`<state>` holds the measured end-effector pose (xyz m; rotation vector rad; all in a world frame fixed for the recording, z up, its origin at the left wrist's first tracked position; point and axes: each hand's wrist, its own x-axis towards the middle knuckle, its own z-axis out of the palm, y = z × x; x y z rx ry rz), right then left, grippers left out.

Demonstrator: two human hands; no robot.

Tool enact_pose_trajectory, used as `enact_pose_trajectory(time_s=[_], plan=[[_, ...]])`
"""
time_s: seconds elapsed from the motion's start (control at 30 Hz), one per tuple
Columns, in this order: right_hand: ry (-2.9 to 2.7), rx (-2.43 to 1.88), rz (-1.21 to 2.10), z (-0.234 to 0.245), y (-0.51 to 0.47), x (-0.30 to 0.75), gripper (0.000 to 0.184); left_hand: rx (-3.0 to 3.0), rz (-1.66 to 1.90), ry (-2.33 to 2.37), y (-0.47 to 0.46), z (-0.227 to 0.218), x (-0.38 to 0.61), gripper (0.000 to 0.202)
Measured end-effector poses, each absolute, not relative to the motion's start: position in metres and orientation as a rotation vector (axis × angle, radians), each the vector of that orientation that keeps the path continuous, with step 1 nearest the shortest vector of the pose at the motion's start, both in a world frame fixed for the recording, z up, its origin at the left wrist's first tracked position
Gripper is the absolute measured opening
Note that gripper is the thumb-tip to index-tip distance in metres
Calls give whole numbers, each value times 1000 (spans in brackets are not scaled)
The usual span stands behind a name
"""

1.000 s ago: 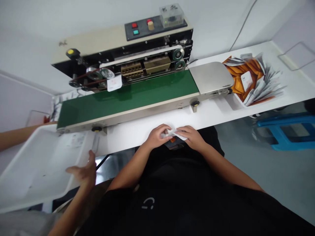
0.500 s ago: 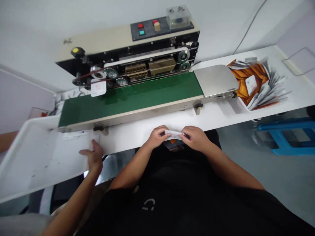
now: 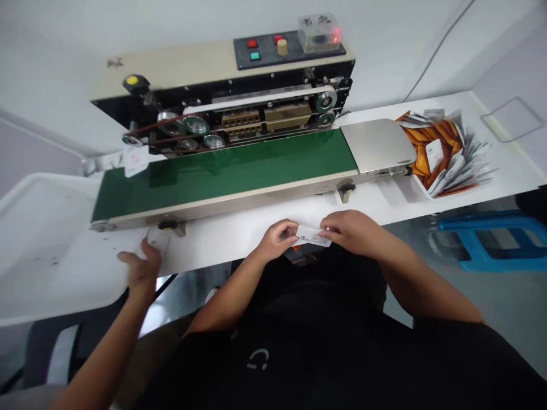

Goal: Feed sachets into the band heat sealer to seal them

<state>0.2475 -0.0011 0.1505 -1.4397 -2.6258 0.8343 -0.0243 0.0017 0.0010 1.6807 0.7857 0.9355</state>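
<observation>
A: Where is the white packet [image 3: 314, 235] in front of you?

B: It's between your two hands, just by the near edge of the white surface [image 3: 243, 229]. Your left hand [image 3: 280, 240] pinches one end between thumb and fingers; your right hand [image 3: 348, 230] pinches the other.

A: And what stands on the surface before you?

B: A long machine [image 3: 183, 65] against the pale wall [image 3: 393, 40] — a green belt [image 3: 239, 171] along its front, a bare metal plate [image 3: 378, 143] at the right end. One small packet [image 3: 136, 161] sits at the belt's left end.

A: What's to your right?

B: A heap of orange and white packets [image 3: 444, 149] beyond the plate. Below the surface, a blue stool [image 3: 465, 221] stands on the grey floor [image 3: 504, 319].

A: And to your left?

B: A white bin [image 3: 25, 285] reaches under the belt's end — a co-worker's hand [image 3: 143, 265], fingers spread and blurred, is beside it.
</observation>
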Motion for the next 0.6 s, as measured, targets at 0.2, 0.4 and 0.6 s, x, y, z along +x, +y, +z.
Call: enact_pose_trajectory(time_s=[0.2, 0.4, 0.6], plan=[[-2039, -1221, 869, 183, 27, 290, 26, 1593, 955, 769, 2, -3, -25, 45], [-1129, -1275, 832, 183, 73, 305, 19, 1646, 931, 785, 2, 1, -25, 45], [-998, -1423, 974, 185, 120, 313, 15, 1702, 917, 765, 0, 4, -23, 39]])
